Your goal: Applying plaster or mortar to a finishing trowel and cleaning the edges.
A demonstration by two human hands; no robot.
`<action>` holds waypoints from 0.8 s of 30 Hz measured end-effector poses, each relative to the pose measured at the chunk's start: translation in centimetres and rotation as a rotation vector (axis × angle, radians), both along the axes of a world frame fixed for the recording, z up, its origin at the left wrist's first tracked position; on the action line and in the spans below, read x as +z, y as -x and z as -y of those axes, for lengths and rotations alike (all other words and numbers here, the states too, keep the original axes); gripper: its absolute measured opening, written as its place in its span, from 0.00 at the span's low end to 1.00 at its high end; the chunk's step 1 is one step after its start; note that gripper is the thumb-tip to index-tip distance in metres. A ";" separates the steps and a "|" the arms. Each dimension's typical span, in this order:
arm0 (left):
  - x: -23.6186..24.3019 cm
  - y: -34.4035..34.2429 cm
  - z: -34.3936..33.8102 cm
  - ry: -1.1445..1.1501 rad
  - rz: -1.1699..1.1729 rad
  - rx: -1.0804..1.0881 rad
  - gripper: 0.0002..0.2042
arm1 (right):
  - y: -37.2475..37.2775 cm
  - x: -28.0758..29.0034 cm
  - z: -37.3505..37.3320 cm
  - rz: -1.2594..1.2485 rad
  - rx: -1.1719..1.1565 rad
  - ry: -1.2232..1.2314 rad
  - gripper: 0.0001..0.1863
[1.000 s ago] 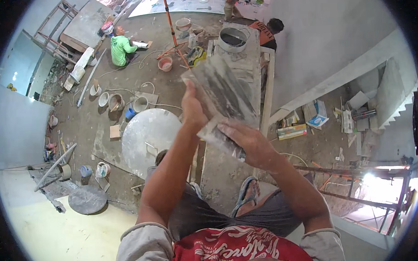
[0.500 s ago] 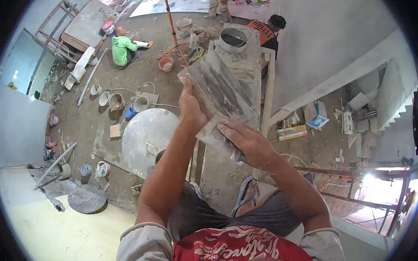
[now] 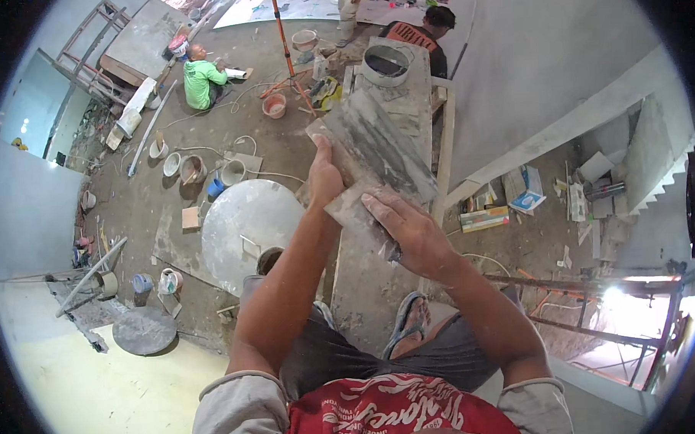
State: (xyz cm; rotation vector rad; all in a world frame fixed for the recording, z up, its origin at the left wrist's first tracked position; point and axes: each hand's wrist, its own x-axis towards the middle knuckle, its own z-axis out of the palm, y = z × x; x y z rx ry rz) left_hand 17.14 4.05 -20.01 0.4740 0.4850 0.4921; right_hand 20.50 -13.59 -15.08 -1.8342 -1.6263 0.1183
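- From my far-off seat, I see the left hand (image 3: 326,183) holding a big grey plate (image 3: 383,147) by its left side. The thumb lies along that edge. The other fingers seem to go under, so I cannot tell how far they curl.
- The right hand (image 3: 415,236) has hold of a small flat blade (image 3: 351,213). Its fingers lie on top, close together, with no wide gap (the thumb is hard to make out).
- The plate is up in the air over the long grey board (image 3: 365,293). Its far corner points toward the round bucket (image 3: 386,79) near the board's far end. Dark streaks run across the plate.
- The blade covers part of the plate's near end. I cannot tell if the two touch.
- A big pale disc (image 3: 244,213) lies past the board's left edge.
- I think the step in hand is scraping or smoothing on the plate with the blade.
- To me, the next move calls for a firm left hand and a low, flat blade.
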 end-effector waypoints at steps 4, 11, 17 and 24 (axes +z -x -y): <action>2.1 0.5 -0.6 0.037 0.055 -0.054 0.29 | -0.3 -0.9 0.5 0.036 0.064 0.019 0.30; -0.5 0.1 0.0 0.037 -0.049 0.045 0.29 | 0.3 -0.5 -0.2 -0.031 0.043 0.001 0.29; 0.3 1.2 -2.5 0.107 0.030 -0.002 0.28 | -0.4 -0.4 0.4 -0.061 0.109 0.014 0.29; 5.0 2.2 -3.1 -0.041 0.105 0.211 0.32 | -0.9 2.5 1.7 -0.876 -0.433 -0.057 0.17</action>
